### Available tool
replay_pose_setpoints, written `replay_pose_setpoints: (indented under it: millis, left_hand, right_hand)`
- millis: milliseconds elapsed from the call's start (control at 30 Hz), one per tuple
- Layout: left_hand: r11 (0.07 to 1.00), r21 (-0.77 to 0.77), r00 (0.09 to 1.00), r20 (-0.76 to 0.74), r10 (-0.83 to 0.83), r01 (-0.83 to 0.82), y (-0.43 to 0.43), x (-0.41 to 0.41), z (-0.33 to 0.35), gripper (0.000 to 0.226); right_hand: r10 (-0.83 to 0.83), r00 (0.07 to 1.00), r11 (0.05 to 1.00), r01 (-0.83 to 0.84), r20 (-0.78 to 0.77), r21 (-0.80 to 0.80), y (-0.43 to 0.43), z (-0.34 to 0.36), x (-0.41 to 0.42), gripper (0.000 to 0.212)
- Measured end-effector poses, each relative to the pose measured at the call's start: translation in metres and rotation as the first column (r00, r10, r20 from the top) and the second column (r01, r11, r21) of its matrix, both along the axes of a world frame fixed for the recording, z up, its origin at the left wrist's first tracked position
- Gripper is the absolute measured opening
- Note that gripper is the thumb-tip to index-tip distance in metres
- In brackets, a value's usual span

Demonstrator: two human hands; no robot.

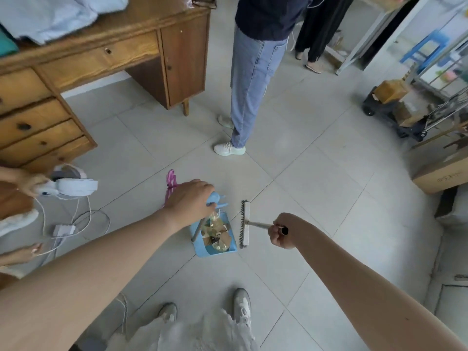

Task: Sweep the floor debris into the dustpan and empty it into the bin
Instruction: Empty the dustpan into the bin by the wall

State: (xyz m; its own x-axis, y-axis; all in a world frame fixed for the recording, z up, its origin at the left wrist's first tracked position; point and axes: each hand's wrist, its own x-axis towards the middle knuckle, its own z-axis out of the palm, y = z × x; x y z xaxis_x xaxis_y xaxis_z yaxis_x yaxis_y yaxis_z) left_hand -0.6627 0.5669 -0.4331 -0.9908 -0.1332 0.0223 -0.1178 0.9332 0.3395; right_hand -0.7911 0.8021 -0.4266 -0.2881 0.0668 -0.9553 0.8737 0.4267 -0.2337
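**Dustpan loaded, broom beside its open edge**

While the left hand (190,198) is clamped on the top of the dustpan's blue handle, the dustpan (202,250) sits flat on the tiled floor (316,173), most likely so nothing slides back out. Crumpled gold and clear wrappers (217,233) already lie inside the dustpan. The right hand (281,230) is closed in a fist round the end of the broom handle, holding the broom head (245,224) just beside the dustpan's right edge, bristles turned toward it, as if guarding the mouth. A pink ribbon (171,184) lies on the floor beyond the dustpan, partly behind the left hand; I judge it unswept. No bin is clearly visible. Room around the dustpan is fair: a bystander's white shoe (229,149) stands farther off, a wooden desk (76,72) well to its left, and cables (76,224) with white headphones (73,184) nearer on that side could snag a wide stroke.
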Motion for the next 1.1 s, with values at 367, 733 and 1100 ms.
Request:
replay_pose_setpoints:
  millis: [367, 733, 1100]
  left_hand:
    - [0.942, -0.141, 0.952, -0.010, 0.306, -0.305, 0.042, 0.016, 0.029, 0.031]
    - [0.811, -0.212, 0.826, 0.030, 0.563, -0.545, 0.088, 0.100, 0.058, 0.035]
    - [0.505, -0.331, 0.495, 0.122, 0.860, -0.797, 0.202, 0.196, 0.084, 0.046]
  right_hand:
    - [0.417, 0.909, 0.908, -0.415, 0.015, -0.057, -0.023, 0.033, -0.067, 0.023]
    - [0.544, 0.839, 0.831, -0.536, 0.016, -0.147, -0.047, 0.061, -0.025, 0.033]
    - [0.863, 0.503, 0.504, -0.847, 0.050, -0.166, -0.037, 0.070, 0.059, 0.058]
